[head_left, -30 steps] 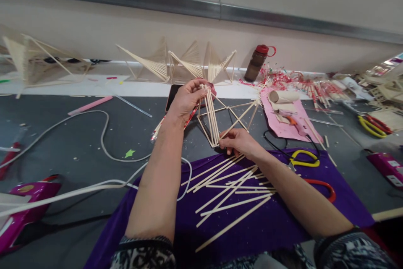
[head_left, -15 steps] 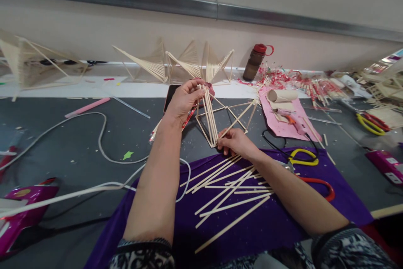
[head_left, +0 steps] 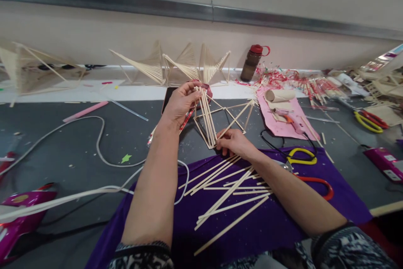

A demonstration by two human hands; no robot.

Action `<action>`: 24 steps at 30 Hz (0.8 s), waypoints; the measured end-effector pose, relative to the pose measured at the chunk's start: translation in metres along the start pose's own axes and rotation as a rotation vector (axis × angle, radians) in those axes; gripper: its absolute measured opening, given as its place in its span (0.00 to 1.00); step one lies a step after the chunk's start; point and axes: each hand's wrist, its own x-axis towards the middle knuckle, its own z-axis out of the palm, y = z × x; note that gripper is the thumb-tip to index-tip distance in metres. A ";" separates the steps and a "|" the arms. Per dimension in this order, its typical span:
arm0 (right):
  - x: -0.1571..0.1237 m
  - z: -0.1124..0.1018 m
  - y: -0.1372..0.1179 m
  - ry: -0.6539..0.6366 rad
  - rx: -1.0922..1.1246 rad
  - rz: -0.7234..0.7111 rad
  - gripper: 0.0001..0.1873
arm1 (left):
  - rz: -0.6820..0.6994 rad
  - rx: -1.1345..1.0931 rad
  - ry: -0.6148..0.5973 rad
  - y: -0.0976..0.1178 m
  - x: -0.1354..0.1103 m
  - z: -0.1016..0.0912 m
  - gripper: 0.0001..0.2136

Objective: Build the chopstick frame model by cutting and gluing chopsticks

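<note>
Holding the far ends of the slats (head_left: 207,111) between thumb and fingers of the left hand (head_left: 181,103), curled nearly closed. Pinching at the near corner of the stick frame (head_left: 224,108) with thumb and fingertips of the right hand (head_left: 231,141), also drawn close together, exact contact partly hidden. Placed at mid-table, over the grey tabletop (head_left: 78,147), just beyond the purple cloth (head_left: 252,239). Along the slats, a long axis leading away from the body, slanting left towards the far end; across the frame, a wide spread out to a pointed corner at the right and farther back. Nearer the body, on the cloth, many loose sticks (head_left: 231,225), mostly slanting up to the right. Beside the right forearm, pliers (head_left: 287,167) with 1 yellow and 1 red handle. Farther right, on a pink sheet (head_left: 273,129), a pink glue gun (head_left: 294,123) and a cardboard tube (head_left: 283,95). At the right edge, a magenta box (head_left: 384,162) bearing pale panels too small to read. Along the wall, 3 stick structures (head_left: 145,69) side by side, then a red-capped bottle (head_left: 251,65), dark inside; cannot tell how full.
</note>
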 end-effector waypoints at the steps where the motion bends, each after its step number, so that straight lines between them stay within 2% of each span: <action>1: 0.000 0.000 0.000 0.001 0.004 -0.001 0.09 | 0.003 -0.004 -0.004 0.000 0.000 0.000 0.10; 14: -0.001 0.001 0.005 -0.026 0.020 -0.036 0.06 | -0.027 0.039 0.060 0.006 -0.002 0.005 0.09; 24: -0.001 0.003 0.006 -0.011 -0.043 -0.073 0.05 | -0.005 0.042 0.020 0.004 -0.002 0.003 0.09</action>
